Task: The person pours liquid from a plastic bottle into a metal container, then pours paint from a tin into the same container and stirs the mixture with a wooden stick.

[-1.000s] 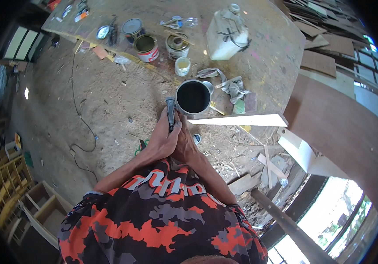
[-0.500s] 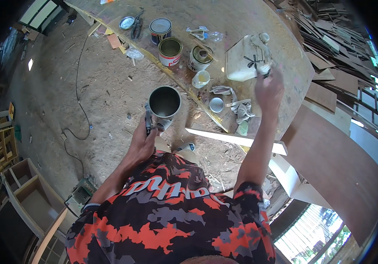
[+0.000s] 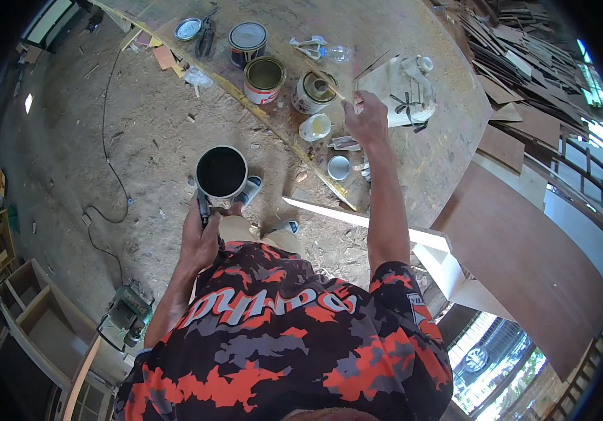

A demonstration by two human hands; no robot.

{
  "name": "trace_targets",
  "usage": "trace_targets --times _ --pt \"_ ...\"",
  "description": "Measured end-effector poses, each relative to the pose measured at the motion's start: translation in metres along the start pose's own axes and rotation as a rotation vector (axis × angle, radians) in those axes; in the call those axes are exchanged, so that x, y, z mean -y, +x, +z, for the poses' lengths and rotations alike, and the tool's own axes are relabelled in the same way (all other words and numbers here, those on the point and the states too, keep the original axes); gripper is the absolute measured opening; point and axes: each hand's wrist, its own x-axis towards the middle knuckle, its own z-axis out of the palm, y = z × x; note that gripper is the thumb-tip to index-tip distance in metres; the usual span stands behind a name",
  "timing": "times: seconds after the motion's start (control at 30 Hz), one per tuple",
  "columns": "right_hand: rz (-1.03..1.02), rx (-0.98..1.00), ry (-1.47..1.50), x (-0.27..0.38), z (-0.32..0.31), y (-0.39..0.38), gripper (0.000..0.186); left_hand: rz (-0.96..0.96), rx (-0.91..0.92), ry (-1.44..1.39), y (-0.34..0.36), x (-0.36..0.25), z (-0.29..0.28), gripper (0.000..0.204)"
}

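Observation:
My left hand (image 3: 202, 235) is wrapped round the dark handle of what looks like a spray gun; its wide, open metal cup (image 3: 221, 172) faces up over the floor. At the table, my right hand (image 3: 368, 119) closes on the near end of a wooden stick (image 3: 324, 76). The stick lies across an opened paint can (image 3: 313, 93) with a hole in its top. To the right of that hand stands a whitish plastic jug (image 3: 403, 88) with a black tie on it. A small plastic cup (image 3: 315, 128) sits just in front of the can.
More cans, one open and red-white (image 3: 265, 79), one lidded and dark (image 3: 247, 45), stand further left. Pliers (image 3: 205, 38), a round lid (image 3: 188, 29), a clear bottle (image 3: 336, 53) and a white lid (image 3: 339, 167) lie about. A white board (image 3: 365, 217) juts from the table edge. A cable (image 3: 107, 154) crosses the floor.
My right hand has moved left from the jug to the stick over the paint can. My left hand has shifted left and slightly down with the spray gun.

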Motion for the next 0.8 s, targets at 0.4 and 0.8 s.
trace_targets --times 0.4,0.8 --pt "-0.035 0.080 0.059 0.038 0.016 0.077 0.044 -0.071 -0.040 -0.038 0.007 -0.004 -0.022 0.043" --pt "0.099 -0.073 -0.050 -0.028 -0.003 -0.049 0.035 -0.148 -0.045 -0.064 0.015 0.008 -0.040 0.049"
